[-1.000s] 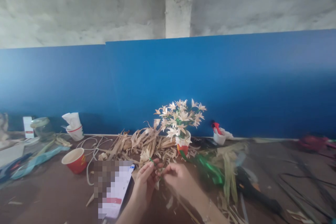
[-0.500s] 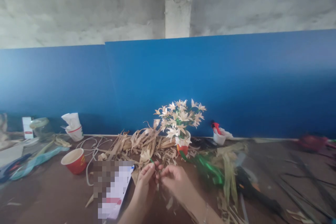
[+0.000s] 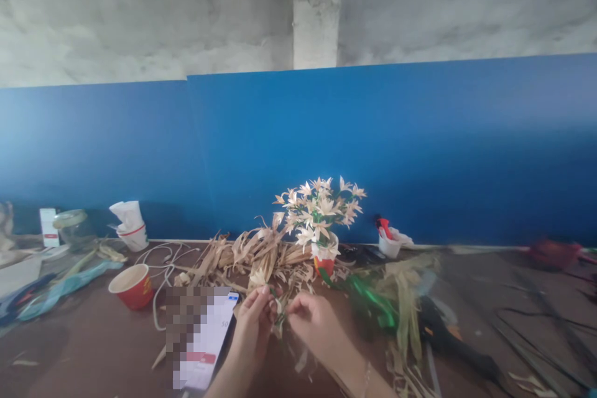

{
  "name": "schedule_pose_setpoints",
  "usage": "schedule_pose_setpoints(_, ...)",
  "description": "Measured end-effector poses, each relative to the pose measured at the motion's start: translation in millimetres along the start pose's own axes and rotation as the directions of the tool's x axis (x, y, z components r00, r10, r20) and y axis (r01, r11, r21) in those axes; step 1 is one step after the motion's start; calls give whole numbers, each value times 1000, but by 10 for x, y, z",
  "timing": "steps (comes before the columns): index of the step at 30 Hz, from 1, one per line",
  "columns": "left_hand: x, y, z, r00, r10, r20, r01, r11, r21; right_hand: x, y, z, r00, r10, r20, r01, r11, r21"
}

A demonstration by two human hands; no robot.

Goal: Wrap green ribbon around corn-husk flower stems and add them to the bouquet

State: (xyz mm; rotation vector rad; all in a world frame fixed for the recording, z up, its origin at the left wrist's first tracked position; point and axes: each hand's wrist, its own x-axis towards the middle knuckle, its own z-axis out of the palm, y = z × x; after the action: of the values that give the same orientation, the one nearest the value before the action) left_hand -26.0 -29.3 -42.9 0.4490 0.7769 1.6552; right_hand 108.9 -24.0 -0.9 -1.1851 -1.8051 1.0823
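Honestly, the heap of dry husks (image 3: pixel 224 259) could've snagged whatever brushed it, the phone (image 3: pixel 209 339) could've been bumped by a stray wrist, and too hard a squeeze from the left hand (image 3: pixel 254 318) might've crumpled the small pale flower (image 3: pixel 258 277) just in front of those husks. Grip-wise, that hand pinched it below the bloom — the right hand's (image 3: pixel 315 324) fingers were curled close by, but I couldn't tell if they held anything or met.

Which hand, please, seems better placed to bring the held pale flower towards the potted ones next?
Probably the left hand: it pinches the pale flower just below the bloom. The right hand looks nearer the potted flowers, but is apart from that bloom.
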Motion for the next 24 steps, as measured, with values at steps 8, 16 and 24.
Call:
schedule_pose_setpoints(8, -19, -1, 19, 999, -33, -17, 33, 999, 7, 10, 63, 9, 999, -41, 6, 41, 999, -26)
schedule_pose_setpoints(16, 6, -9, 13, 999, -44, -27, 43, 998, -41, -12, 9, -16, 999, -29, 12, 30, 999, -39)
schedule_pose_setpoints(24, -12, -9, -5, 1000, -23, 5, 23, 1000, -5, -12, -4, -12, 1000, 13, 27, -12, 999, -32)
